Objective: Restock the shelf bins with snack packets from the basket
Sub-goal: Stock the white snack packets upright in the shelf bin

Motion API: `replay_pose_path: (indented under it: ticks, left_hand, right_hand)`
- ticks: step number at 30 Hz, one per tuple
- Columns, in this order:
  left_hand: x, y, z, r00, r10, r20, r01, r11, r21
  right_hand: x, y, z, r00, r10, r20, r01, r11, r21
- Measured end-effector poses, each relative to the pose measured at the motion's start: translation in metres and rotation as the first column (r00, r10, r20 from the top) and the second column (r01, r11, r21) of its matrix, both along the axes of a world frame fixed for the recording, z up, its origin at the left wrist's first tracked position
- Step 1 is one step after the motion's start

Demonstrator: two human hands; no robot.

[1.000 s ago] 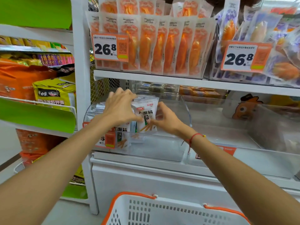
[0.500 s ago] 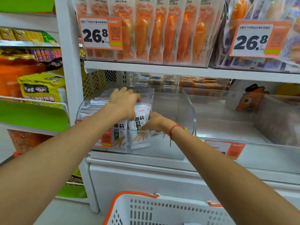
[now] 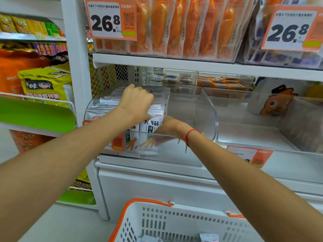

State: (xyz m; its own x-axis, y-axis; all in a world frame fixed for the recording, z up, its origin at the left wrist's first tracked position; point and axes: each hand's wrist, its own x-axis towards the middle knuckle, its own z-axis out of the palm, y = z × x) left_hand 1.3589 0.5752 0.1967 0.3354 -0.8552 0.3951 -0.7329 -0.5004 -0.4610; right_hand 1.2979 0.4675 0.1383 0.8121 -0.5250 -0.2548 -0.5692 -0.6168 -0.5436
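Note:
White snack packets [image 3: 151,126] with black lettering stand upright in the left half of a clear plastic shelf bin [image 3: 197,109]. My left hand [image 3: 135,103] lies over the tops of the packets, fingers curled down on them. My right hand [image 3: 168,126] is low inside the bin and holds the rightmost packet from its right side; its fingertips are hidden behind the bin's front wall. A white basket with orange rim [image 3: 174,222] sits below, with a few white packets [image 3: 208,237] at its bottom.
The bin's right half holds nothing. A second clear bin [image 3: 262,119] to the right has an orange cartoon sticker. Orange packets and 26.8 price tags [image 3: 111,18] fill the shelf above. A white upright post [image 3: 76,67] and noodle bags stand at the left.
Both hands have pushed deeper and lower into the bin with the packet. The packet now stands against the row. The view has moved closer and tilted down.

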Motion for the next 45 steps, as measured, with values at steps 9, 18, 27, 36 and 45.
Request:
replay_pose_path:
  ticks: [9, 18, 27, 36, 45]
  left_hand:
    - [-0.009, 0.000, -0.005, 0.999, 0.040, -0.006, -0.039, 0.998, 0.055]
    - [0.007, 0.008, -0.007, 0.989, 0.010, -0.146, -0.020, 0.998, -0.064]
    - [-0.005, 0.004, -0.008, 0.983, 0.088, -0.161, -0.094, 0.995, -0.031]
    - [-0.040, 0.047, -0.002, 0.944, -0.127, -0.305, 0.022, 0.945, -0.326]
    - [-0.120, 0.098, -0.061, 0.654, -0.283, -0.702, -0.167, 0.850, -0.499]
  right_hand:
    - [-0.016, 0.002, 0.007, 0.999, -0.037, 0.013, 0.034, 0.982, 0.183]
    - [-0.019, 0.010, 0.014, 0.962, -0.114, 0.250, 0.157, 0.975, -0.158]
    - [-0.027, 0.009, 0.019, 0.988, -0.056, 0.142, 0.043, 0.995, 0.093]
    - [-0.089, 0.030, 0.033, 0.858, 0.048, 0.511, 0.091, 0.965, -0.244]
    - [-0.190, 0.057, -0.022, 0.860, 0.052, 0.508, -0.006, 0.996, -0.092]
